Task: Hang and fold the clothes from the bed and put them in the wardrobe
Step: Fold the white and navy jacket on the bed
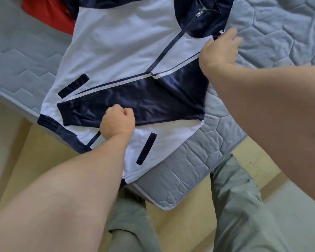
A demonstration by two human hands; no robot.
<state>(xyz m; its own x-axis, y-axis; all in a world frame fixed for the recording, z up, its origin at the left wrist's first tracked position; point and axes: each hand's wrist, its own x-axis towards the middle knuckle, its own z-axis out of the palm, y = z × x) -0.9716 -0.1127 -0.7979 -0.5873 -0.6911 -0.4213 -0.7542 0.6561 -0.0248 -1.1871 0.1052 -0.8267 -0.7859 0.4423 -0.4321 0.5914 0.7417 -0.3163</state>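
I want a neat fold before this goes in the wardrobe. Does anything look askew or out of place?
The jacket lies diagonally across the mattress corner, and its hem hangs past the edge near the left hand, so that part lacks support. No damage shows.

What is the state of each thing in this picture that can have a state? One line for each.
jacket: lies spread on the mattress, front up.
zipper: closed.
sleeve: folded across the jacket's front.
left hand: fingers curled, grips the sleeve.
right hand: at the jacket's shoulder edge; grip unclear.
red garment: unfolded, partly covered by the jacket.
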